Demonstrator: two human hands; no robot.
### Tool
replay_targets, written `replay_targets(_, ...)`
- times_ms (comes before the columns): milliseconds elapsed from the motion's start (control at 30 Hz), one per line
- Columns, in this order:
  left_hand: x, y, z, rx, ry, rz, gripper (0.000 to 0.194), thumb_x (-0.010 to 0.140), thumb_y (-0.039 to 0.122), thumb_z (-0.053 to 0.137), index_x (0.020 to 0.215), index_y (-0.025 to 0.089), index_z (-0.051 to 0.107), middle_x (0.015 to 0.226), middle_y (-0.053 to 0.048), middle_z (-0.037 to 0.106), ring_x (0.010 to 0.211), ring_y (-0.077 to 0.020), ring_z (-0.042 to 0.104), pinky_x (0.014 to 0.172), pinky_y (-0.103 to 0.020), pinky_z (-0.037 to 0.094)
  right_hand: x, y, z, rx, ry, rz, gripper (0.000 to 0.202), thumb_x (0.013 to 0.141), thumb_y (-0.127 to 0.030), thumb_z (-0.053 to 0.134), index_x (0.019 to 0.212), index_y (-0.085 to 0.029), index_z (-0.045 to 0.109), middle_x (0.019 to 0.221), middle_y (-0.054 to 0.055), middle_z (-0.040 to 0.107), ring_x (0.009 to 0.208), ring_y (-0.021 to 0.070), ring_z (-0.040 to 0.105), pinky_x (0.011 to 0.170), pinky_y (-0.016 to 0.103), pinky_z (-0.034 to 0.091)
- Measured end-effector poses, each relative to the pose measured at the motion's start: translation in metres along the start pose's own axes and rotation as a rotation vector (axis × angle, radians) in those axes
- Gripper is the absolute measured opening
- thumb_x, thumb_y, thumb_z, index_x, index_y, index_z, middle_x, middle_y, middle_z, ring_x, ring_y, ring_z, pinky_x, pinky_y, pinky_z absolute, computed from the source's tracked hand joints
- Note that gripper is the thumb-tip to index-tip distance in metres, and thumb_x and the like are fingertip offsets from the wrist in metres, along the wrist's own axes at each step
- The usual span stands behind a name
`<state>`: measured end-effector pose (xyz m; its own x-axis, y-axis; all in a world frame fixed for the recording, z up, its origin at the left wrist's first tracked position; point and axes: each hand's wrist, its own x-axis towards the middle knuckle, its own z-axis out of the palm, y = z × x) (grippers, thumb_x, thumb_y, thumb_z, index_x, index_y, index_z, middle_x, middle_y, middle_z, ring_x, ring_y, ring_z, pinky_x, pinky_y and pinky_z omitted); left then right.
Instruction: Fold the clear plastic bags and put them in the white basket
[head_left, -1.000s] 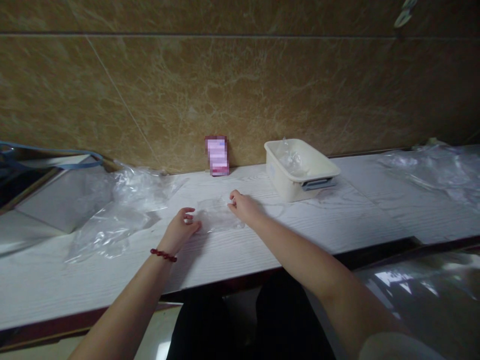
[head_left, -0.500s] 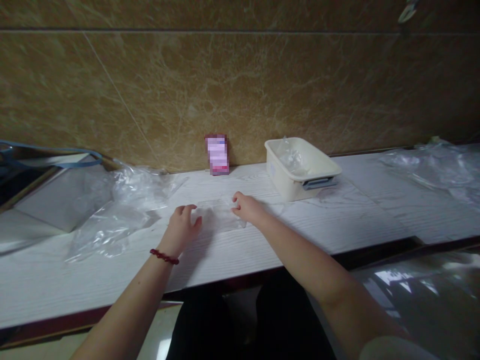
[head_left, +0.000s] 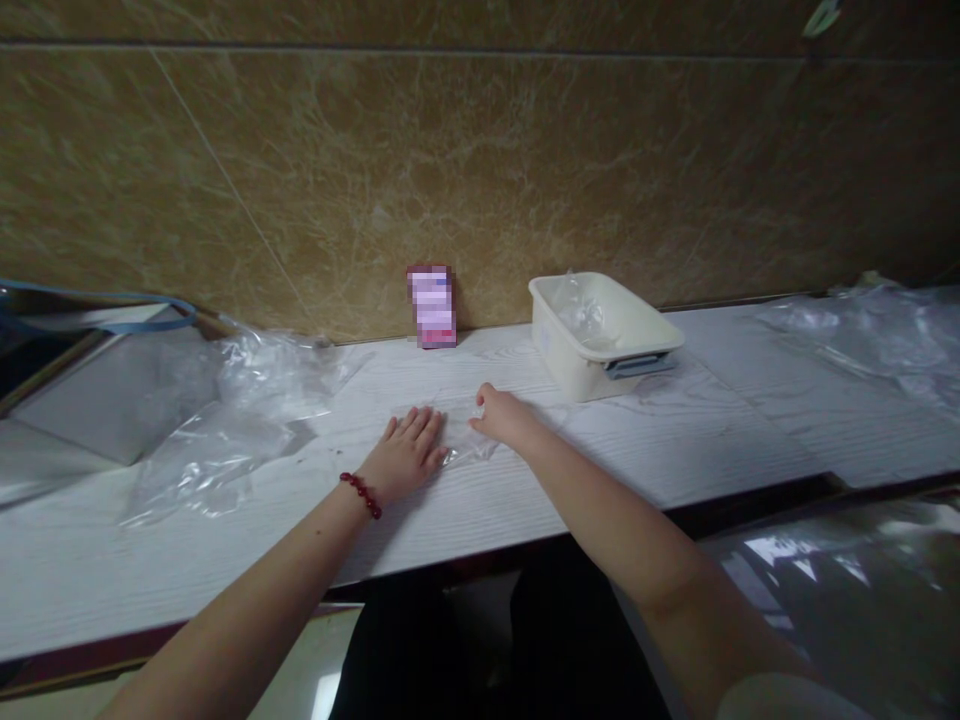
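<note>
A clear plastic bag [head_left: 461, 425] lies on the white wood-grain table between my hands. My left hand [head_left: 409, 450], with a dark red bead bracelet at the wrist, rests flat on the bag's left part, fingers stretched out. Thumb and fingers of my right hand [head_left: 499, 415] pinch the bag's right end. The left part of the bag is hidden under my left palm.
Right of my hands stands a cream plastic bin [head_left: 577, 365] with clear plastic inside. A phone-like upright object [head_left: 433, 308], blurred, leans on the wall. Crumpled clear bags [head_left: 255, 380] lie at left beside a white box [head_left: 97, 400]; more plastic bags [head_left: 877, 330] lie far right.
My left hand has moved right and down from beside the bag, flattening onto it. My right hand keeps its pinch on the right end and has shifted slightly right.
</note>
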<state>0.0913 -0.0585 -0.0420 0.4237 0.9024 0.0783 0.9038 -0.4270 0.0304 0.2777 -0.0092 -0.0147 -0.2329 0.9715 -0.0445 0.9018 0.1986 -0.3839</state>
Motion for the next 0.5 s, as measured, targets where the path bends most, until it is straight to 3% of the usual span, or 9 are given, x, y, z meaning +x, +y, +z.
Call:
replay_targets(233, 0.002, 0.000, 0.001, 0.004, -0.001, 0.009, 0.054, 0.084, 0.042, 0.023, 0.129, 0.013, 0.030, 0.135, -0.015, 0.028, 0.124, -0.0278, 0.022, 0.096, -0.050, 0.022, -0.005, -0.003, -0.010, 0.034, 0.063, -0.009, 0.029, 0.074, -0.039, 0.053, 0.094, -0.020, 0.045, 0.079, 0.004, 0.061, 0.074, 0.0153, 0.056, 0.060, 0.023, 0.035)
replay_targets(367, 0.001, -0.001, 0.004, 0.022, 0.019, 0.022, 0.054, 0.084, 0.042, 0.024, 0.129, 0.012, 0.030, 0.135, -0.015, 0.027, 0.124, -0.0282, 0.022, 0.096, -0.050, 0.023, -0.009, 0.004, -0.021, 0.181, -0.172, -0.062, 0.042, 0.064, -0.051, 0.059, 0.091, -0.020, 0.050, 0.076, 0.001, 0.061, 0.066, 0.0122, 0.055, 0.055, 0.020, 0.035)
replay_targets(500, 0.000, -0.001, 0.005, 0.025, 0.030, 0.010, 0.054, 0.084, 0.043, 0.024, 0.129, 0.012, 0.031, 0.135, -0.015, 0.028, 0.124, -0.0282, 0.023, 0.096, -0.050, 0.022, -0.012, 0.013, -0.029, 0.222, -0.344, -0.093, 0.051, 0.057, -0.042, 0.067, 0.097, -0.019, 0.047, 0.068, -0.001, 0.061, 0.055, 0.0101, 0.053, 0.049, 0.019, 0.034)
